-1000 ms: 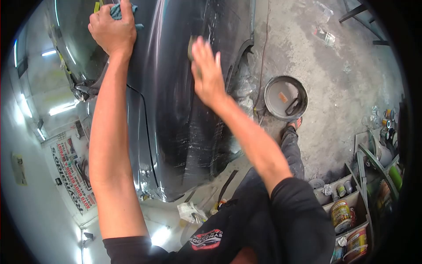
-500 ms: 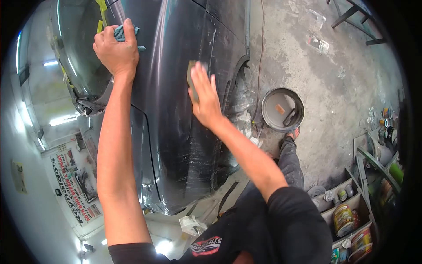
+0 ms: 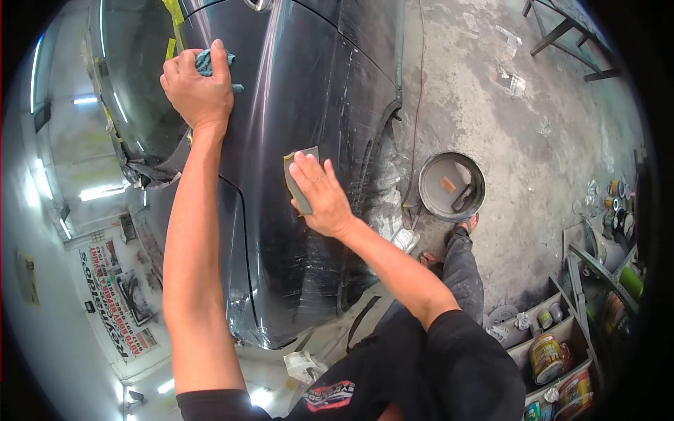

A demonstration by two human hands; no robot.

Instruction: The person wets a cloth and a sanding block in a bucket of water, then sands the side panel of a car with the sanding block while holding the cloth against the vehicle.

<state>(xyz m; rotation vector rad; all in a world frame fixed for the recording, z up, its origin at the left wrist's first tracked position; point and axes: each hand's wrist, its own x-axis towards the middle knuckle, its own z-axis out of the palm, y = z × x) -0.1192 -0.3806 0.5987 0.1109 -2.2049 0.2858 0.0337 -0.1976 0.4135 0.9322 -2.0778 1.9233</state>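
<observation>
My left hand is closed round a crumpled blue-green cloth and rests on the upper part of a dark car body. Lower on the same panel, my right hand presses a grey-green sanding sheet flat against the surface, its fingers over the sheet. Whitish scratches and smears mark the panel below and to the right of the sheet. Yellow tape runs along the window edge beside my left hand.
A round black basin with a small orange-brown block stands on the concrete floor near my foot. Shelves of cans are at lower right, a dark metal stand at upper right. A printed banner hangs at left.
My right hand has moved down the panel with the sanding sheet, which now shows more fully. My left hand, still holding the cloth, appears lower and further right as the view has shifted.
</observation>
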